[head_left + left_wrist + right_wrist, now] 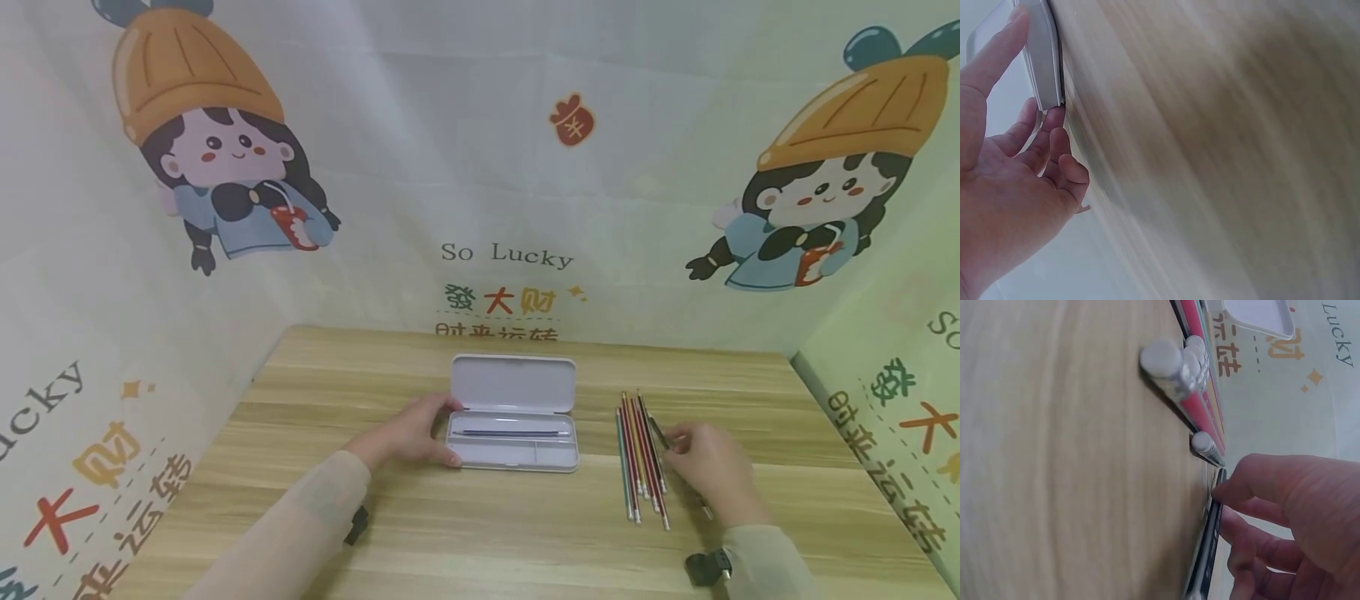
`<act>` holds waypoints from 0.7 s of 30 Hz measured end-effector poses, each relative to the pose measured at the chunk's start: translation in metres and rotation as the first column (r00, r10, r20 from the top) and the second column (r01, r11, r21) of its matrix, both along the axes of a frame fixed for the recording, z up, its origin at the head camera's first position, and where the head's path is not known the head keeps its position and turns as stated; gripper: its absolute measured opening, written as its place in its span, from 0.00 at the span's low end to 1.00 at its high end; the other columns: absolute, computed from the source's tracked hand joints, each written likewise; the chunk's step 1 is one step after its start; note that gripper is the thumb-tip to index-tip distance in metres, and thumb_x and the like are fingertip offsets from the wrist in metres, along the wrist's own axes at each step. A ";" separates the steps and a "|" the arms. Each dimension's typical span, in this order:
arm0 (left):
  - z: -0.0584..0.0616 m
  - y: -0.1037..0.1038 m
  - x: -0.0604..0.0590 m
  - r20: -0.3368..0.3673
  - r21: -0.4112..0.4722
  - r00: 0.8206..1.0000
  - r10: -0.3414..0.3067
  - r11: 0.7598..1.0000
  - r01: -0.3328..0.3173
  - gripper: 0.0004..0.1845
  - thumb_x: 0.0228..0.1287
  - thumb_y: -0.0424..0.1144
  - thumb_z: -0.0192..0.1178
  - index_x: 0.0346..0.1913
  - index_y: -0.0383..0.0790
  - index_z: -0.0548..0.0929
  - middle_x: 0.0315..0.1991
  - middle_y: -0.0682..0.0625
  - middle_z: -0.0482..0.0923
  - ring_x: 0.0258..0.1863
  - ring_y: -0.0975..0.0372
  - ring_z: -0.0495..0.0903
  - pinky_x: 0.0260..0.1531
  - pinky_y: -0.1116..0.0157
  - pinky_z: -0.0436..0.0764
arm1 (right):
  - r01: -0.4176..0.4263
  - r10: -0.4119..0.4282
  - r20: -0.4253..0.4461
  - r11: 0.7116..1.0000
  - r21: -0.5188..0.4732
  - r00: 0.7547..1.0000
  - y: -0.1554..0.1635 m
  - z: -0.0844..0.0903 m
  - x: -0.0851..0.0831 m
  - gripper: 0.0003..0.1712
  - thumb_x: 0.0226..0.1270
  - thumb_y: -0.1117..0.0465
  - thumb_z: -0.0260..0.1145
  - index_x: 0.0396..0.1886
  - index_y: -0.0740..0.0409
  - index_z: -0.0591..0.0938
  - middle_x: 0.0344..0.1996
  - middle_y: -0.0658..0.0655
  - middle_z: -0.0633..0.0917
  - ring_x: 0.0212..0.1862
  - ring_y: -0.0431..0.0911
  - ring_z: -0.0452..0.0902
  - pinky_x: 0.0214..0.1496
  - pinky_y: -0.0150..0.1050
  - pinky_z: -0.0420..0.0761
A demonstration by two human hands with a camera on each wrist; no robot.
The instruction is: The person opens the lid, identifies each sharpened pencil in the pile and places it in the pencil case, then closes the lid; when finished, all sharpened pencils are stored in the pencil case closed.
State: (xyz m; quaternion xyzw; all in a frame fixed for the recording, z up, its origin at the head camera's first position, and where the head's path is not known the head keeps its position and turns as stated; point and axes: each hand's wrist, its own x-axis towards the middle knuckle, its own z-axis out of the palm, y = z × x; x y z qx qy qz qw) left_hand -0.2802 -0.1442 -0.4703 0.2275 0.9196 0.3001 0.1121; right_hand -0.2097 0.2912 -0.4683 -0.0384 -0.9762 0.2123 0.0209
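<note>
Light was soft and even in the head view, bright without glare — the wooden table (525,525) showed only faint shadows under the pencil case (513,414) and the pencils (641,457). Straight lines bowed slightly toward the picture's edges. The left wrist view was smeared by motion blur, the table's grain streaked, with only the left hand (1004,187) fairly sharp. The right wrist view was softer on the table's near part — the right hand (1291,519) looked slightly blurred.
</note>
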 end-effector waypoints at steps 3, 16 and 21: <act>0.000 -0.001 -0.001 -0.007 -0.005 1.000 -0.007 1.000 0.007 0.45 0.35 0.50 0.79 0.61 0.43 0.71 0.61 0.44 0.72 0.64 0.50 0.67 0.68 0.50 0.63 | 0.022 -0.022 0.005 1.000 0.003 1.000 -0.001 0.003 0.001 0.19 0.53 0.58 0.69 0.46 0.57 0.84 0.35 0.56 0.88 0.31 0.45 0.80 0.26 0.37 0.74; 0.002 0.000 0.000 0.001 0.003 1.000 0.000 1.000 0.000 0.44 0.35 0.48 0.79 0.60 0.42 0.71 0.60 0.44 0.72 0.63 0.49 0.67 0.68 0.49 0.64 | -0.027 0.028 -0.063 1.000 0.010 0.998 -0.009 0.005 -0.003 0.15 0.55 0.56 0.67 0.45 0.48 0.85 0.37 0.53 0.88 0.29 0.41 0.77 0.24 0.34 0.70; 0.002 0.000 0.001 -0.002 -0.004 1.000 0.000 1.000 0.000 0.44 0.35 0.49 0.79 0.60 0.43 0.72 0.60 0.44 0.72 0.63 0.49 0.67 0.68 0.50 0.64 | -0.070 0.070 -0.074 0.998 -0.002 0.995 -0.016 0.008 -0.004 0.14 0.56 0.56 0.68 0.44 0.44 0.85 0.38 0.53 0.88 0.34 0.45 0.82 0.25 0.34 0.73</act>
